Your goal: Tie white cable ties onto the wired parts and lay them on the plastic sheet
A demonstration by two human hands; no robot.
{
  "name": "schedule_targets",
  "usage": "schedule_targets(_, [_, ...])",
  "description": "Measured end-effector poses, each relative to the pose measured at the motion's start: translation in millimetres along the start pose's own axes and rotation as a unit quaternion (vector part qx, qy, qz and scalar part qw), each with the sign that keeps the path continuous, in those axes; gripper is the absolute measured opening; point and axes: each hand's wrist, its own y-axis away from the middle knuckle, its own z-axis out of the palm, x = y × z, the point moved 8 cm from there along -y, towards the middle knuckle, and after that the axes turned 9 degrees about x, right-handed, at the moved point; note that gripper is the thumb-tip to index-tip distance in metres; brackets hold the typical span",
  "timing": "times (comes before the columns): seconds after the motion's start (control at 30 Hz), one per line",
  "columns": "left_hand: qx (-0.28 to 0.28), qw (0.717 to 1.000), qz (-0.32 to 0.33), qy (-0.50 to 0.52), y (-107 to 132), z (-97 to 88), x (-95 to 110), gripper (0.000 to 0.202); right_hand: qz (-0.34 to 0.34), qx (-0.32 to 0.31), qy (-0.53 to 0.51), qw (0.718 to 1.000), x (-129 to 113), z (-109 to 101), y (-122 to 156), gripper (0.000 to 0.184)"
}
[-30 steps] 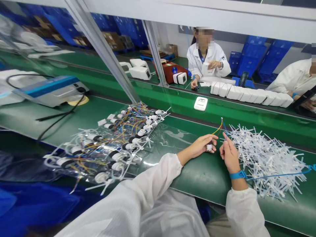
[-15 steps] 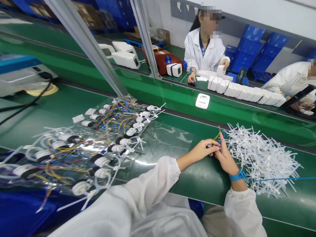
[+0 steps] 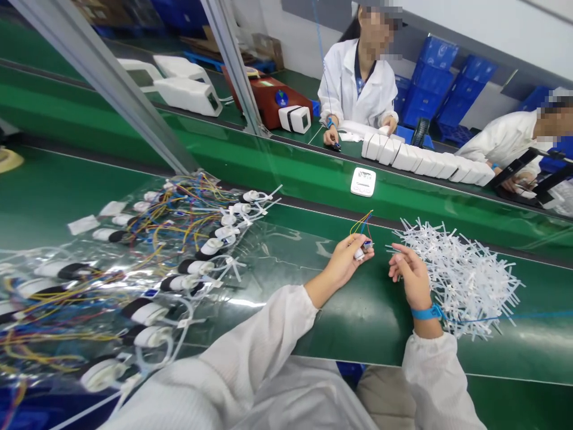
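Observation:
My left hand (image 3: 345, 260) is closed around a small motor (image 3: 359, 254) with a white end. Yellow, blue and red wires (image 3: 363, 224) stick up from the motor. A short way to the right, my right hand (image 3: 410, 278) is closed, with a thin translucent tube piece (image 3: 393, 248) poking out at its fingertips. Beside this hand lies a heap of white translucent tube pieces (image 3: 465, 275) with small joints. On clear plastic at the left are several wired motors (image 3: 197, 267) with white tubes attached.
A low clear panel (image 3: 304, 185) with a white label (image 3: 363, 181) runs behind the green bench (image 3: 353, 322). Beyond it, a co-worker (image 3: 358, 83) sits behind a row of white boxes (image 3: 425, 160). A metal post (image 3: 116, 89) slants at the left. A blue cord (image 3: 505, 316) trails from my right wristband.
My hands have separated. The left hand keeps the wired motor, while the right now has a tube piece at its fingertips. The camera view has shifted too.

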Motion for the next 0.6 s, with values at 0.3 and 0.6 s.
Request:
schedule_targets(0.3, [-0.006, 1.000, -0.020, -0.004, 4.6, 1.0, -7.4, 0.044, 0.036, 0.150, 0.161, 0.975, 9.3, -42.6, -3.5, 0.066])
schedule_targets(0.6, [-0.010, 1.000, -0.027, -0.011, 8.2, 2.6, -6.3, 0.045, 0.026, 0.167, 0.272, 0.947, 2.2, -43.8, -2.0, 0.049])
